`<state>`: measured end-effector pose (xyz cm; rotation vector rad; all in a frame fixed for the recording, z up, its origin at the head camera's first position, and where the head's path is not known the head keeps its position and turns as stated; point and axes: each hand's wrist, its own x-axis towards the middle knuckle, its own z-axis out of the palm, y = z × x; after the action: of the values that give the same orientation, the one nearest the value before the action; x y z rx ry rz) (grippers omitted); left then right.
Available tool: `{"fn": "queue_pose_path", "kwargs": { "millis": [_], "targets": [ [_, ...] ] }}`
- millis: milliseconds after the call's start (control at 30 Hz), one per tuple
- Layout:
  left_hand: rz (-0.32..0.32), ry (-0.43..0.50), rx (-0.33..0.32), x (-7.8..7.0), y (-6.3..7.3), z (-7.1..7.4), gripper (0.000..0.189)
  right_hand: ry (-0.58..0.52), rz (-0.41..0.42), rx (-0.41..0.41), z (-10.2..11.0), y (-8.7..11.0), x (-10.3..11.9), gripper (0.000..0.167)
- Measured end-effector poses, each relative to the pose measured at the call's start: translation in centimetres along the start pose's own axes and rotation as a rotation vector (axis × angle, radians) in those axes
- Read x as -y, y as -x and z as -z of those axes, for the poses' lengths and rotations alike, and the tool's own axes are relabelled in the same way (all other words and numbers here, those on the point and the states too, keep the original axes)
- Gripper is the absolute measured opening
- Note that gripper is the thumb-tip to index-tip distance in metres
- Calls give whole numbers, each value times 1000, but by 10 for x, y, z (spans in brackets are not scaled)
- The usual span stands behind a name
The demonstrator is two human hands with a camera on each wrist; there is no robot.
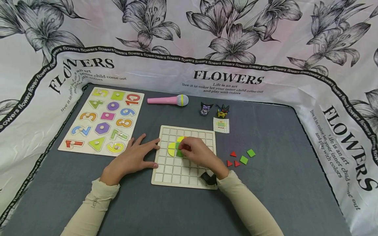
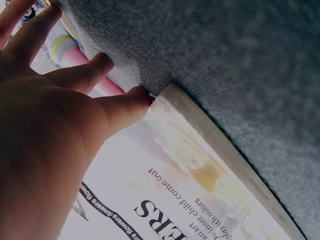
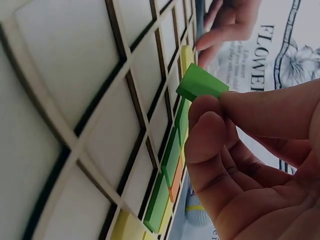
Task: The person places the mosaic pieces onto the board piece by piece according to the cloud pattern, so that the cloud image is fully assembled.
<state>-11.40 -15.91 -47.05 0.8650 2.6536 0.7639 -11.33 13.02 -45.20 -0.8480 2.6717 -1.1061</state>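
Observation:
A pale wooden grid board [image 1: 177, 172] lies in the middle of the table. Over it, my right hand [image 1: 198, 152] pinches a green square tile [image 3: 202, 82] between thumb and fingers, tilted above the grid in the right wrist view. Yellow curved pieces [image 1: 171, 149] and more green tiles [image 3: 159, 202] sit in the squares, along with an orange piece [image 3: 175, 179]; my fingers hide part of this group in the head view. With fingers spread, my left hand [image 1: 130, 161] touches the board's left edge with its thumb and a fingertip.
Right of the board lie red triangles [image 1: 233, 153] and green squares [image 1: 251, 153]. A small pattern card [image 1: 221, 125] and two figurines [image 1: 205, 108] stand behind. A pink toy microphone [image 1: 165, 100] and a number-and-shape puzzle [image 1: 97, 119] are farther left. A black object [image 1: 208, 178] is by my right wrist.

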Motion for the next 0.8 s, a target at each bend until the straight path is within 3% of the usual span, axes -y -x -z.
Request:
{"fn": "queue_pose_path", "kwargs": {
  "millis": [200, 500, 800],
  "targets": [
    [5, -4, 5, 0, -1, -1, 67, 13, 3, -1, -1, -1, 1, 9],
    [19, -4, 6, 2, 1, -2, 71, 44, -69, -37, 20, 17, -10, 12],
    [5, -1, -1, 3, 3, -3, 69, 138, -65, 30, 20, 29, -23, 13]
  ]
}}
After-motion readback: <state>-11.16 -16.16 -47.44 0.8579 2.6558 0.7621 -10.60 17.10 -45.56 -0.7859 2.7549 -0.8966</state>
